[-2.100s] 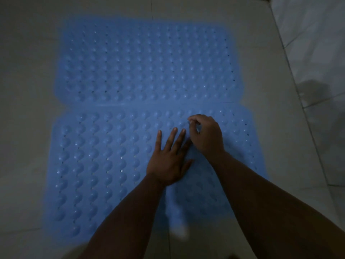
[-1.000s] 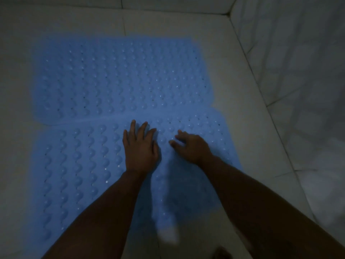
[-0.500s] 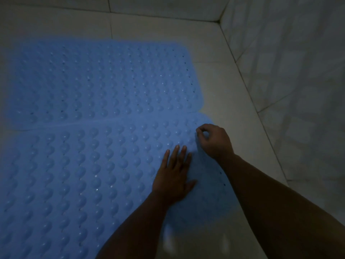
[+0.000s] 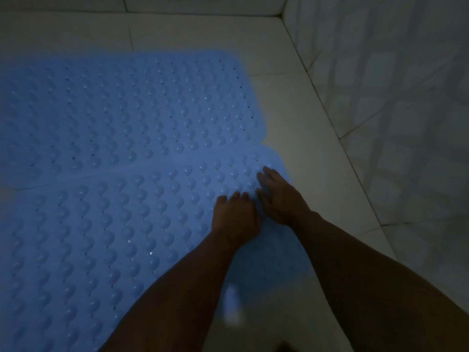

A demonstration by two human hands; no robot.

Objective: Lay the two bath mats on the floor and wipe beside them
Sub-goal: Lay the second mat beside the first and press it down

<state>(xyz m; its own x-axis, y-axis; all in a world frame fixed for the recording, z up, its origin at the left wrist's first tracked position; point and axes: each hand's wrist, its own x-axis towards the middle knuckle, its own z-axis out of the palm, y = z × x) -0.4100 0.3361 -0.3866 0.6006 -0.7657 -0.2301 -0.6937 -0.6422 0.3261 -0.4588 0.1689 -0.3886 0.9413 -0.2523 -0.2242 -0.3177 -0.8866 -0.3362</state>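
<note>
left hand [image 4: 234,219] slid up, beside right hand [image 4: 280,196]

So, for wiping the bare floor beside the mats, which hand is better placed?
Probably the right hand: it rests by the near mat's right edge, next to the bare floor. The left hand presses farther in. No cloth is visible.
</note>
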